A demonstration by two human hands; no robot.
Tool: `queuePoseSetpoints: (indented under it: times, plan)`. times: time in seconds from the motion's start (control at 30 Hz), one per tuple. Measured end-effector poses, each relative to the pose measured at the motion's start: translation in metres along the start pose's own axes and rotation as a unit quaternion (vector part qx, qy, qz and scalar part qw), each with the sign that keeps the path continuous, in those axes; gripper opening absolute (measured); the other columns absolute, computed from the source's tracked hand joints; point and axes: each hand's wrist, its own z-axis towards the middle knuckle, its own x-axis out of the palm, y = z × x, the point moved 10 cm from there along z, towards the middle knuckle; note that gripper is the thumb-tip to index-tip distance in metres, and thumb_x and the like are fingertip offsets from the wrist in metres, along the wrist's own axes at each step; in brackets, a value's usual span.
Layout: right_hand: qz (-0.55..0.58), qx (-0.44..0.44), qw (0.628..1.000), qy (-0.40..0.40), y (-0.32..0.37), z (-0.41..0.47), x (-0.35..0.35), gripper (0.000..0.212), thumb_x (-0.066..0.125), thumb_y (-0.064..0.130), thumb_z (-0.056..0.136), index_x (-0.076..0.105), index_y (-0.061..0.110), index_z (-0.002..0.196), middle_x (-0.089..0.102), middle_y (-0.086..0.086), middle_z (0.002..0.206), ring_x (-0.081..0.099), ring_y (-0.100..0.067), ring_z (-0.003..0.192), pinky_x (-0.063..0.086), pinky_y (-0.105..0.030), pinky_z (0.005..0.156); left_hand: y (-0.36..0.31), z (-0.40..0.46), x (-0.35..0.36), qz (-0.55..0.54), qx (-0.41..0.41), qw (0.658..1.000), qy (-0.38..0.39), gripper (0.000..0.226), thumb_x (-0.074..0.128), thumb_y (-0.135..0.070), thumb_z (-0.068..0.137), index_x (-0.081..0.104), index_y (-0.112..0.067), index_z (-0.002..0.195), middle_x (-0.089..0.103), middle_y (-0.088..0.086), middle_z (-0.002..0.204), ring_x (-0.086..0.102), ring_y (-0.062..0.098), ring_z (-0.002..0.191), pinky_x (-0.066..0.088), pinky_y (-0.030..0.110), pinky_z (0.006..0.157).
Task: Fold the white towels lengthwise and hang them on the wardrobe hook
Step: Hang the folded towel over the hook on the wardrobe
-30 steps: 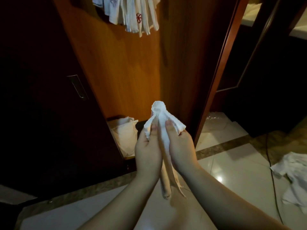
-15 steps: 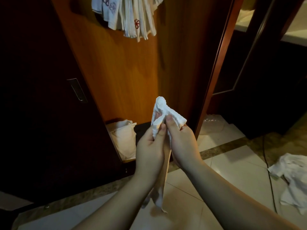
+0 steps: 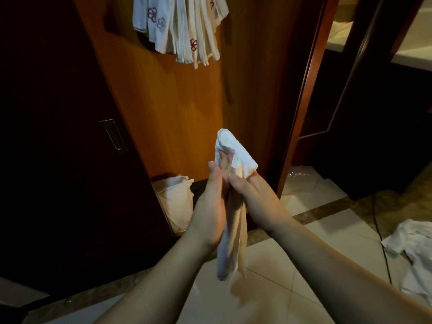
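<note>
both hands, left hand point(image 3: 211, 206) and right hand point(image 3: 254, 199), grip the white towel point(image 3: 233, 230) mid-frame. i'd even its edges before reaching for the hung towels point(image 3: 184, 29) up top.

Taking the wardrobe panel point(image 3: 177, 108) as the mark — hung towels point(image 3: 184, 31) high on it, the held towel point(image 3: 233, 206) before it between both hands, a bag point(image 3: 175, 202) at its foot, loose cloth point(image 3: 413, 251) far right on the floor point(image 3: 304, 265).

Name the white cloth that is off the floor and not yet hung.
The towel held between both hands; the others hang up on the wardrobe or lie low.
</note>
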Motion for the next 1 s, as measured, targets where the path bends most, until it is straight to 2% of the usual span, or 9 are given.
queuePoseSetpoints:
  times: [0.1,0.2,0.27,0.37,0.47,0.7,0.8,0.9,1.0]
  plan:
    - [-0.056,0.012,0.998,-0.006,-0.002,0.000,-0.009,0.040,0.059,0.042,0.078,0.067,0.010,0.100,0.067,-0.021,0.096,0.066,-0.030,0.091,0.055,-0.047,0.082,-0.008,-0.003,0.002,0.029,0.009,0.998,0.051,0.063,0.020,-0.056,0.103,0.039,-0.023,0.153,0.038,-0.013,0.157,0.031,-0.003,0.143,0.029,0.008,0.103]
    - [-0.119,0.006,0.990,-0.068,-0.004,0.003,-0.024,0.014,0.061,0.018,0.090,0.067,0.008,0.084,0.063,-0.012,0.068,0.061,-0.017,0.060,0.053,-0.030,0.056,-0.030,-0.011,0.011,0.048,0.004,0.993,0.103,0.075,0.025,-0.065,0.088,0.040,-0.028,0.151,0.031,-0.024,0.154,0.026,-0.014,0.137,0.024,0.000,0.099]
    - [-0.121,-0.004,0.986,-0.116,0.001,0.006,-0.037,0.021,0.058,0.025,0.097,0.067,0.015,0.081,0.062,-0.007,0.064,0.056,-0.008,0.053,0.044,-0.022,0.049,-0.040,-0.014,0.011,0.055,-0.003,0.992,0.117,0.071,0.025,-0.066,0.083,0.048,-0.037,0.144,0.036,-0.035,0.138,0.031,-0.023,0.122,0.024,0.001,0.096]
    - [-0.119,-0.002,0.987,-0.112,0.008,0.015,-0.052,0.037,0.055,0.050,0.097,0.071,0.018,0.088,0.072,-0.003,0.077,0.068,-0.019,0.065,0.052,-0.035,0.058,-0.081,-0.010,-0.014,0.184,0.131,0.974,0.017,0.037,0.038,-0.050,0.098,0.060,-0.041,0.125,0.052,-0.042,0.117,0.041,-0.025,0.114,0.037,0.009,0.100]
    - [-0.143,-0.014,0.986,-0.081,0.015,0.020,-0.060,0.048,0.048,0.072,0.087,0.070,0.031,0.094,0.072,-0.005,0.093,0.069,-0.023,0.081,0.054,-0.033,0.070,-0.125,-0.004,-0.030,0.338,0.256,0.903,-0.067,0.027,0.052,-0.043,0.094,0.059,-0.038,0.119,0.052,-0.025,0.118,0.041,-0.001,0.113,0.036,0.015,0.086]
    - [-0.208,-0.025,0.978,-0.003,0.023,0.025,-0.059,0.084,0.033,0.084,0.083,0.071,0.010,0.092,0.071,-0.017,0.087,0.067,-0.033,0.081,0.052,-0.050,0.077,-0.124,0.033,-0.009,0.604,0.229,0.749,0.147,0.040,0.063,-0.055,0.085,0.048,-0.052,0.121,0.036,-0.023,0.099,0.033,0.006,0.102,0.029,0.019,0.077]
    - [-0.244,-0.035,0.968,0.038,0.022,0.028,-0.056,0.084,0.030,0.082,0.084,0.069,0.009,0.094,0.070,-0.017,0.087,0.066,-0.032,0.079,0.053,-0.049,0.075,-0.124,0.033,0.011,0.727,0.294,0.595,0.178,0.038,0.053,-0.061,0.088,0.047,-0.041,0.120,0.040,-0.015,0.097,0.039,0.016,0.107,0.032,0.034,0.090]
    - [-0.252,-0.028,0.966,0.046,0.019,0.034,-0.064,0.059,0.033,0.069,0.093,0.070,0.023,0.088,0.072,0.007,0.088,0.068,-0.008,0.077,0.053,-0.028,0.070,-0.117,0.026,0.026,0.790,0.360,0.447,0.214,0.024,0.045,-0.052,0.096,0.053,-0.037,0.114,0.060,-0.013,0.110,0.038,0.017,0.115,0.028,0.039,0.096]
    - [-0.252,-0.013,0.964,0.085,0.010,0.032,-0.061,0.063,0.032,0.076,0.085,0.069,0.025,0.088,0.070,0.014,0.089,0.068,-0.005,0.077,0.053,-0.022,0.066,-0.103,0.026,0.026,0.799,0.313,0.442,0.262,0.019,0.048,-0.049,0.099,0.054,-0.042,0.115,0.048,-0.013,0.107,0.037,0.017,0.117,0.032,0.037,0.098]
